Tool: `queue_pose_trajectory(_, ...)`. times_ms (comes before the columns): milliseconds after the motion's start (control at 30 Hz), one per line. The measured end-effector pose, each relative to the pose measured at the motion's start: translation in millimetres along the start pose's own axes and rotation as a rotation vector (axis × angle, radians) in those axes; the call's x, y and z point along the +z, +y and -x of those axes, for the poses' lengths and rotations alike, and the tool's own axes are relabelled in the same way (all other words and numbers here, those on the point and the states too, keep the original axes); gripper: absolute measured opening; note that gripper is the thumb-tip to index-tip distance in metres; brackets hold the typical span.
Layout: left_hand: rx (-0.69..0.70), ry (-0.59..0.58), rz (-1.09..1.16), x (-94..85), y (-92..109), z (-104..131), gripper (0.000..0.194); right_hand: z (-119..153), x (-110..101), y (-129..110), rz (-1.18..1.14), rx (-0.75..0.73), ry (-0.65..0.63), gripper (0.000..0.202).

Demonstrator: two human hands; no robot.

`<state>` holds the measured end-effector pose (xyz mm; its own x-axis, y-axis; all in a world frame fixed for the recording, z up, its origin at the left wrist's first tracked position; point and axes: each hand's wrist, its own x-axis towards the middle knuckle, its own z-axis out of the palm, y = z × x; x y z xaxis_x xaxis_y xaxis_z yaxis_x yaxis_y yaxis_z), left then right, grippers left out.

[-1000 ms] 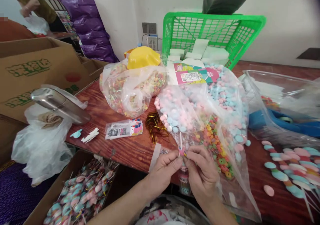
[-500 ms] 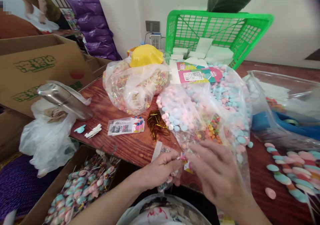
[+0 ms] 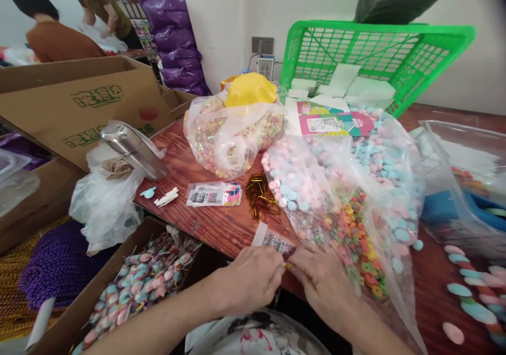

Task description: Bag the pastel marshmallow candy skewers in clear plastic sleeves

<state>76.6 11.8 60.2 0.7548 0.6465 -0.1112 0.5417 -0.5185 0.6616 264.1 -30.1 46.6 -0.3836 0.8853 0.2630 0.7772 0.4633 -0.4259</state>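
A small yellow strip [image 3: 289, 265] runs crosswise from left hand [image 3: 253, 276] to right hand [image 3: 322, 278], pinched by both, by the desk's [image 3: 221, 233] near edge.

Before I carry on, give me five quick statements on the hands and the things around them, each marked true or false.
1. A yellow bit shows between the left hand and right hand. True.
2. The gold ties lie nearer the hands than the flask does. True.
3. The flask is right of the gold ties. False: it is left of them.
4. The yellow plastic sits inside the basket. False: it is on a candy bag.
5. The candy box is on the person's left. True.
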Motion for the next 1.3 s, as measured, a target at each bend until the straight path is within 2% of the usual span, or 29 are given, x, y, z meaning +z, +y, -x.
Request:
queue_pose_trajectory(67, -0.100, -0.063, 0.340, -3.2, -7, -5, 0.025, -2, -2, -6, 0.170, -0.078, 0.175, 0.031)
queue_pose_trajectory(133, -0.226, -0.214, 0.731, -7.2, -13, -9, 0.028, -2, -9, -9, 0.282, -0.193, 0.229, 0.036)
queue_pose_trajectory(200, -0.334, -0.402, 0.999, -10.7, -17, -11, 0.030, -1, -15, -9, 0.286, -0.317, 0.173, 0.034)
queue_pose_trajectory(267, -0.352, -0.525, 1.096, -13.3, -19, -11, 0.034, -1, -19, -6, 0.242, -0.384, 0.103, 0.027)
queue_pose_trajectory(300, -0.327, -0.546, 1.092, -14.0, -19, -10, 0.037, -2, -19, -5, 0.210, -0.379, 0.074, 0.025)
queue_pose_trajectory(367, -0.239, -0.489, 0.989, -13.9, -19, -7, 0.040, -7, -16, -4, 0.125, -0.289, 0.022, 0.026)
queue_pose_trajectory(433, -0.113, -0.297, 0.738, -11.5, -19, -2, 0.037, -13, -10, -3, 0.004, -0.142, -0.056, 0.029)
queue_pose_trajectory(533, 0.018, 0.015, 0.289, -7.3, -21, 5, 0.028, -26, 0, 5, -0.279, 0.046, -0.262, 0.033)
queue_pose_trajectory(600, 0.013, 0.114, 0.167, -7.0, -26, 10, 0.027, -37, 3, 17, -0.446, 0.113, -0.347, 0.034)
queue_pose_trajectory(633, -0.013, 0.142, 0.183, -7.7, -29, 11, 0.029, -43, 3, 25, -0.445, 0.117, -0.340, 0.033)
queue_pose_trajectory(700, -0.094, 0.185, 0.343, -9.6, -37, 13, 0.035, -54, 4, 41, -0.278, 0.087, -0.262, 0.026)
queue_pose_trajectory(800, -0.317, 0.222, 0.809, -10.4, -46, 12, 0.035, -68, 11, 59, 0.003, 0.043, -0.197, 0.013)
queue_pose_trajectory(867, -0.465, 0.272, 1.123, -9.4, -48, 10, 0.031, -73, 20, 64, 0.063, 0.043, -0.219, 0.013)
queue_pose_trajectory(933, -0.539, 0.341, 1.340, -8.4, -49, 8, 0.031, -76, 30, 63, 0.109, 0.044, -0.230, 0.017)
queue_pose_trajectory(1033, -0.546, 0.389, 1.480, -7.8, -50, 7, 0.031, -78, 35, 54, 0.119, 0.050, -0.216, 0.023)
queue_pose_trajectory(1167, -0.516, 0.388, 1.518, -6.9, -45, 7, 0.030, -66, 17, 45, 0.025, 0.054, -0.169, 0.020)
queue_pose_trajectory(1233, -0.482, 0.367, 1.518, -5.8, -42, 7, 0.029, -53, 7, 44, -0.135, 0.115, -0.089, 0.019)
queue_pose_trajectory(1300, -0.445, 0.342, 1.505, -4.1, -38, 5, 0.028, -38, 3, 46, -0.346, 0.235, 0.044, 0.019)
